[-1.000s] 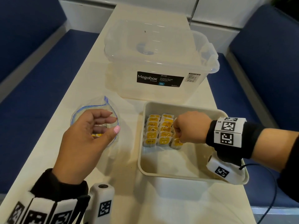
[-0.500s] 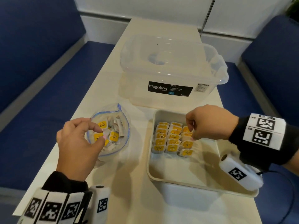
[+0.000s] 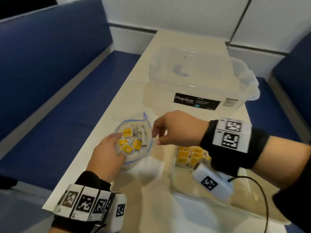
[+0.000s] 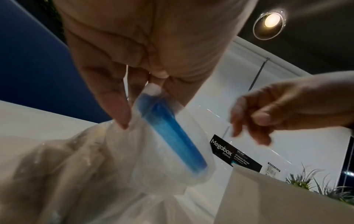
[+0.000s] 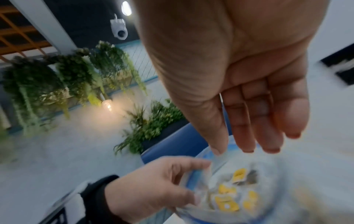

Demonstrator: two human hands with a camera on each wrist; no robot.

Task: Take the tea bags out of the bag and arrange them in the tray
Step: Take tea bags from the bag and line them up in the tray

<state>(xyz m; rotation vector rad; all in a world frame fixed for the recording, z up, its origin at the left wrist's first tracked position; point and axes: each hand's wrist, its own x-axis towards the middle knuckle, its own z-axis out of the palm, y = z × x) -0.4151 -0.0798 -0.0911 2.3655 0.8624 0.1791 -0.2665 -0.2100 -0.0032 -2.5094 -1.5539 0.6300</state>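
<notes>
A clear zip bag [image 3: 144, 148] with a blue rim stands open on the table, with several yellow-tagged tea bags [image 3: 131, 142] inside. My left hand [image 3: 117, 146] pinches its near-left rim; the left wrist view shows my fingers [image 4: 118, 109] on the plastic beside the blue zip strip [image 4: 172, 136]. My right hand [image 3: 157, 137] hovers just over the bag's right rim, fingers relaxed and empty, as the right wrist view confirms [image 5: 247, 145]. To the right, the beige tray [image 3: 183, 182] holds rows of tea bags [image 3: 188, 155] at its far end.
A clear lidded Megabox container [image 3: 202, 81] stands behind the bag and tray. Blue bench seats [image 3: 67, 115] flank the narrow table on both sides. The tray's near half is bare. A cable [image 3: 262, 190] trails from my right wrist camera.
My right hand has left the tray and swung left to above the bag. My left hand has come down onto the bag's rim and now pinches it.
</notes>
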